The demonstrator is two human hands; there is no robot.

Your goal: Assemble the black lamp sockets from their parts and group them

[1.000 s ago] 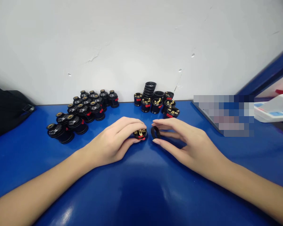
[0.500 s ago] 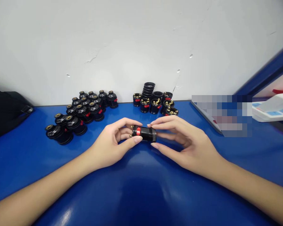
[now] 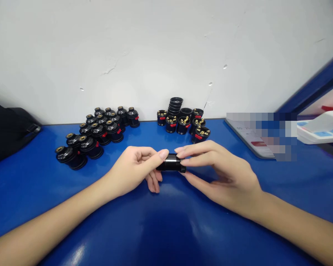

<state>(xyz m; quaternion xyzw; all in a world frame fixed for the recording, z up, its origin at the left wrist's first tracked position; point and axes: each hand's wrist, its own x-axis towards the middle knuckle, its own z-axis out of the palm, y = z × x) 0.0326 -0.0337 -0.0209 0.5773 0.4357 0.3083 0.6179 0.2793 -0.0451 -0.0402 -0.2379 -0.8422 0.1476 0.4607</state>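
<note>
We've got a big blue table (image 3: 166,229) running up to a white wall (image 3: 155,48), so that's most of the view. Far left there's a black bag (image 3: 8,129) slumped on the tabletop. Over on the right sits a white device with blue keys (image 3: 322,129), partly blurred, so we can't tell what it is.

Next down in size: a cluster of finished black lamp sockets (image 3: 97,133) with brass tops and red tabs, far left of centre. Right of that, a smaller bunch of open socket bases (image 3: 183,123) showing brass contacts, plus a stack of black rings (image 3: 175,105) against the wall.

Our left hand (image 3: 133,171) and right hand (image 3: 222,171) meet just above the table in the near middle. Both pinch one black socket piece (image 3: 170,163) lying sideways between them, thumb and fingertips closed on each end, with the left hand's other fingers curled under.
</note>
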